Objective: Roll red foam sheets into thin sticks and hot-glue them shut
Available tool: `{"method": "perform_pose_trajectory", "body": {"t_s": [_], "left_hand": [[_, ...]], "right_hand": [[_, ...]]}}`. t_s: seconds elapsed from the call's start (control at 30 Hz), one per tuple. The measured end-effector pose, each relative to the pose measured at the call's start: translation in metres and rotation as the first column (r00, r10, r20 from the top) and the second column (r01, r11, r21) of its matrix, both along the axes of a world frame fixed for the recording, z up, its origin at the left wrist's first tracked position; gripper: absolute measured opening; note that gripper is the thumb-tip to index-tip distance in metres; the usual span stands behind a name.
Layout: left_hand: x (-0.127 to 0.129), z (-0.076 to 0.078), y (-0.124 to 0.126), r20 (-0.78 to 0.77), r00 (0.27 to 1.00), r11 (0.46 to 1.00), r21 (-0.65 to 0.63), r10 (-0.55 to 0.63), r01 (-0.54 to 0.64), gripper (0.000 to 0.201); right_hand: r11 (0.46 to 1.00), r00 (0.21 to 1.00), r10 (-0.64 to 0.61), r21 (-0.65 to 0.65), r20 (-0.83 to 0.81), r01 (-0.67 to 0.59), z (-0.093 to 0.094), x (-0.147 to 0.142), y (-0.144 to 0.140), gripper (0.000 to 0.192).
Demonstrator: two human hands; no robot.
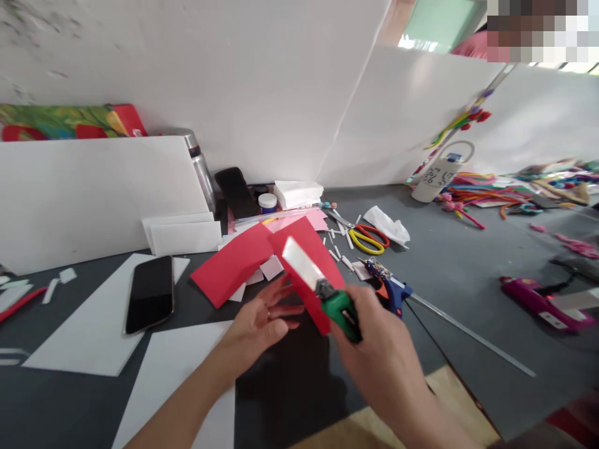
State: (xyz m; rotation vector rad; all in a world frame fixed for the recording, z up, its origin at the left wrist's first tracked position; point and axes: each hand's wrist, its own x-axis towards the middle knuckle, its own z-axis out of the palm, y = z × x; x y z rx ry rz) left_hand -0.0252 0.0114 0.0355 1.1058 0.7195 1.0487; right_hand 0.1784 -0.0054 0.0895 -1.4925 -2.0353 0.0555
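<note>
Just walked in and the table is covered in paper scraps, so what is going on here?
A person is working at a dark table with both bare hands. The right hand grips a green utility knife with its blade extended, pointing up over a red sheet of paper. The left hand is open, fingers at the lower edge of that sheet. A black phone lies on white paper to the left; yellow and orange scissors and a blue glue gun sit to the right.

The utility knife (327,293) has a green handle and a pale silver blade, set against bright red paper (262,259). A black phone (150,294) lies on white sheets (93,330) over the dark grey table (468,274). Farther back lie yellow-and-orange-handled scissors (367,238), and a blue glue gun (390,290) lies nearer.
</note>
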Motion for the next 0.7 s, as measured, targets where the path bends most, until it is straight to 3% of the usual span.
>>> {"method": "perform_pose_trajectory", "body": {"t_s": [0.07, 0.17, 0.3, 0.47, 0.6, 0.67, 0.7], "left_hand": [[0.004, 0.000, -0.004, 0.108, 0.990, 0.995, -0.031, -0.095, 0.099, 0.068], [0.005, -0.004, -0.009, 0.205, 0.974, 0.992, -0.059, -0.097, 0.111, 0.049], [0.005, -0.008, -0.002, 0.290, 0.954, 0.970, -0.243, 0.079, -0.006, 0.035], [0.006, -0.006, 0.015, 0.132, 0.942, 0.849, -0.484, 0.308, -0.210, 0.026], [0.001, -0.003, 0.017, 0.134, 0.937, 0.807, -0.555, 0.324, -0.200, 0.033], [-0.001, -0.002, 0.016, 0.152, 0.938, 0.817, -0.548, 0.311, -0.181, 0.035], [-0.001, -0.001, 0.016, 0.155, 0.940, 0.821, -0.543, 0.304, -0.176, 0.036]], "right_hand": [[0.996, 0.996, 0.092, -0.020, -0.018, -0.092, -0.003, -0.016, -0.002, 0.024], [0.984, 0.984, 0.160, -0.065, -0.072, -0.165, -0.009, -0.035, -0.002, 0.026], [0.963, 0.963, 0.141, -0.195, -0.229, -0.187, -0.015, -0.046, 0.007, 0.017], [0.930, 0.905, 0.152, -0.251, -0.397, -0.267, -0.018, -0.036, 0.008, 0.013], [0.978, 0.892, 0.085, -0.133, -0.444, -0.159, -0.007, -0.008, 0.008, 0.007], [0.997, 0.932, -0.008, -0.071, -0.362, -0.019, 0.002, 0.006, 0.018, 0.010], [0.991, 0.959, -0.092, -0.114, -0.267, 0.063, 0.006, 0.012, 0.026, 0.010]]}}
